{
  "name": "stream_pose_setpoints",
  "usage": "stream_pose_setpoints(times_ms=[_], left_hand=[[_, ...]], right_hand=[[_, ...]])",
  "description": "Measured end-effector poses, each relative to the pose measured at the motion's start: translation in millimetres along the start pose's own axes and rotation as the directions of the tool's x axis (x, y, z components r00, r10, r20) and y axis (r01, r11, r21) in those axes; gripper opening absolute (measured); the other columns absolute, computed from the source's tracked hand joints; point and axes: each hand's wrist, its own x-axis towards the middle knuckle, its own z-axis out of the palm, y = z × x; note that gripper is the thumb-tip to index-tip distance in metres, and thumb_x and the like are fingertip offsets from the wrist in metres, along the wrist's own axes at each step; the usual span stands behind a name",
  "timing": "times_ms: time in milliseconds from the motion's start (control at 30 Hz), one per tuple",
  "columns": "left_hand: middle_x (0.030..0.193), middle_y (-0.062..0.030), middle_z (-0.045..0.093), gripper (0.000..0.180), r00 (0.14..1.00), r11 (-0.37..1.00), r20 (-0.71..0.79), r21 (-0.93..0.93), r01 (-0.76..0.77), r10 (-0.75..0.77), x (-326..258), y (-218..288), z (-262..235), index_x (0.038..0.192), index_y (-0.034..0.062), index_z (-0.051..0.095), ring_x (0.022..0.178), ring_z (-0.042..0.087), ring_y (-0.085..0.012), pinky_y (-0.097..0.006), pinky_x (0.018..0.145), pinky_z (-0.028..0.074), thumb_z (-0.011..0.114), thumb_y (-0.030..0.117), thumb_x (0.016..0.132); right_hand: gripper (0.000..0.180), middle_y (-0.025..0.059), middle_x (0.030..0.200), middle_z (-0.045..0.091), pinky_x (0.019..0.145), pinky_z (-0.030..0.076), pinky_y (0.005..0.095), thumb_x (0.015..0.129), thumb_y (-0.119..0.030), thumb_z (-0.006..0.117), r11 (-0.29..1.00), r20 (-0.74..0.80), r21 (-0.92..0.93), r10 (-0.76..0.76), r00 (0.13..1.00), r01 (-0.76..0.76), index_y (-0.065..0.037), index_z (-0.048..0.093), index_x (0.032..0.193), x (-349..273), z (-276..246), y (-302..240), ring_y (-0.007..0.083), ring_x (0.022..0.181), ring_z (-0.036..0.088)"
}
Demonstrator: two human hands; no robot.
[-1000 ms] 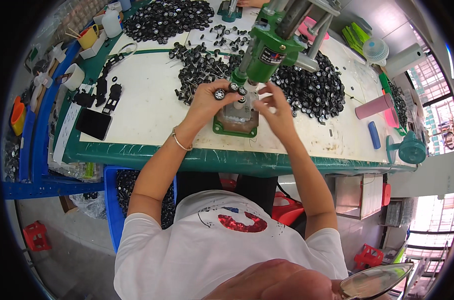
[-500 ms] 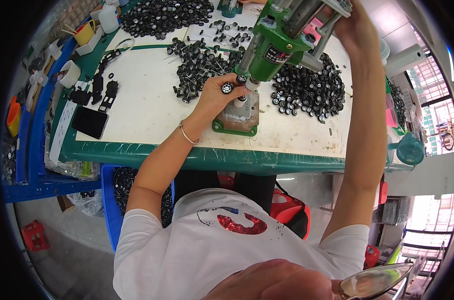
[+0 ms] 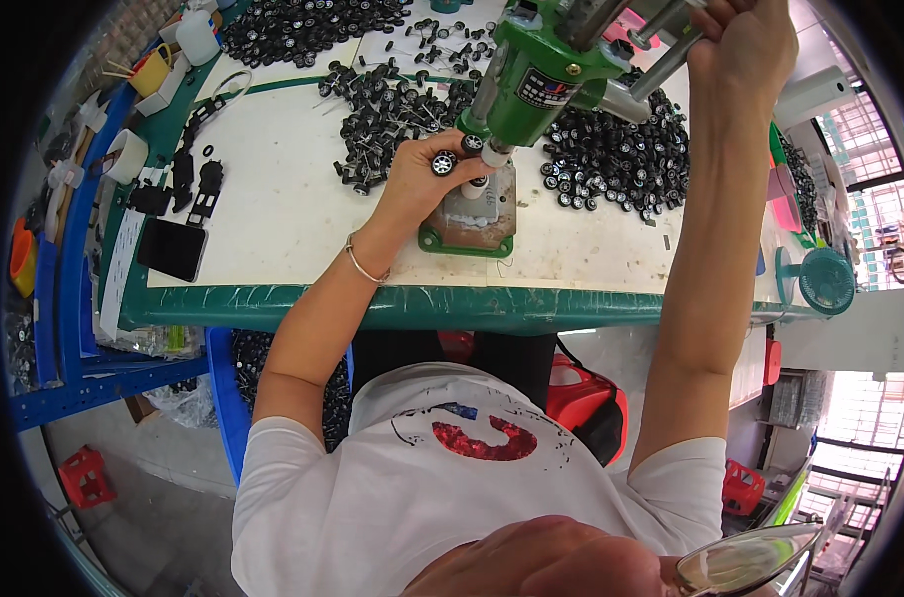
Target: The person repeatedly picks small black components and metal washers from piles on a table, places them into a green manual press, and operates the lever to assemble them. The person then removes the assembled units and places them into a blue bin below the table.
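My left hand [image 3: 419, 177] is closed on small toy wheels beneath the green hand press [image 3: 531, 85]. One black wheel with a silver hub [image 3: 443, 163] shows at its fingers, and a second wheel [image 3: 472, 143] sits just beyond, near the thumb. The pale press tip [image 3: 495, 155] is close to my fingertips, above a white post [image 3: 475, 187] on the press base [image 3: 482, 239]; whether the tip touches a part cannot be made out. At the upper right, my right hand [image 3: 745, 50] is wrapped around the press's metal lever [image 3: 671, 65].
Wheels with thin axles [image 3: 382, 119] are heaped left of the press; another wheel heap [image 3: 611, 159] lies right. A dark phone [image 3: 172, 249] and black strips [image 3: 208, 189] rest on the left. A small teal fan [image 3: 827, 281] stands at the right edge. Below the table is a blue bin [image 3: 235, 408].
My right hand has moved to the right and slightly nearer with the lever, which has turned. My left hand keeps its hold on the wheels at the press. The whole view has shifted slightly.
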Motion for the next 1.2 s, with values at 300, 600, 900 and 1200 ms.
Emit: stream_pose_setpoints(times_ms=[300, 600, 900, 1200], left_hand=[[0.079, 0.0008, 0.064, 0.014, 0.999, 0.998, -0.028, 0.039, 0.048, -0.047, -4, 3, 1, 0.078, -0.0016, 0.068, 0.073, 0.053, -0.0073, -0.024, 0.072, 0.043, 0.078, 0.008, 0.074], [0.074, 0.002, 0.064, 0.017, 0.994, 0.989, -0.029, 0.099, 0.108, -0.106, -7, 4, -1, 0.089, 0.0023, 0.07, 0.067, 0.056, -0.0052, -0.022, 0.066, 0.045, 0.077, 0.012, 0.077], [0.094, -0.0066, 0.066, 0.029, 0.97, 0.906, -0.1, -0.389, 0.167, -0.222, -10, 24, -17, 0.115, 0.003, 0.058, 0.087, 0.064, -0.0139, -0.024, 0.074, 0.049, 0.064, 0.01, 0.088], [0.08, -0.006, 0.062, 0.025, 0.913, 0.863, -0.218, -0.457, 0.216, -0.344, -35, 27, -104, 0.106, 0.0039, 0.06, 0.069, 0.059, -0.0131, -0.023, 0.06, 0.047, 0.069, 0.006, 0.082]], right_hand=[[0.037, -0.0026, 0.052, 0.018, 0.041, 0.012, 0.0262, 0.088, -0.023, 0.05, 0.956, 0.073, -0.014, -0.292, 0.954, 0.293, -0.013, 0.026, 0.061, -59, -5, -23, 0.0082, 0.044, 0.012], [0.036, -0.003, 0.053, 0.023, 0.041, 0.015, 0.0249, 0.091, -0.022, 0.051, 0.969, -0.007, -0.049, -0.241, 0.971, 0.24, -0.011, 0.031, 0.063, -59, 9, -23, 0.0068, 0.044, 0.018], [0.024, -0.0086, 0.054, 0.037, 0.036, 0.026, 0.0179, 0.093, -0.023, 0.059, 0.945, -0.028, -0.007, 0.325, 0.945, -0.326, -0.013, 0.049, 0.074, 29, -15, 44, 0.0033, 0.04, 0.033], [0.04, 0.0055, 0.093, 0.062, 0.066, 0.046, 0.0256, 0.094, -0.035, 0.056, 0.926, 0.08, -0.264, 0.3, 0.951, -0.27, -0.003, 0.059, 0.116, -48, -84, 52, 0.0114, 0.077, 0.058]])
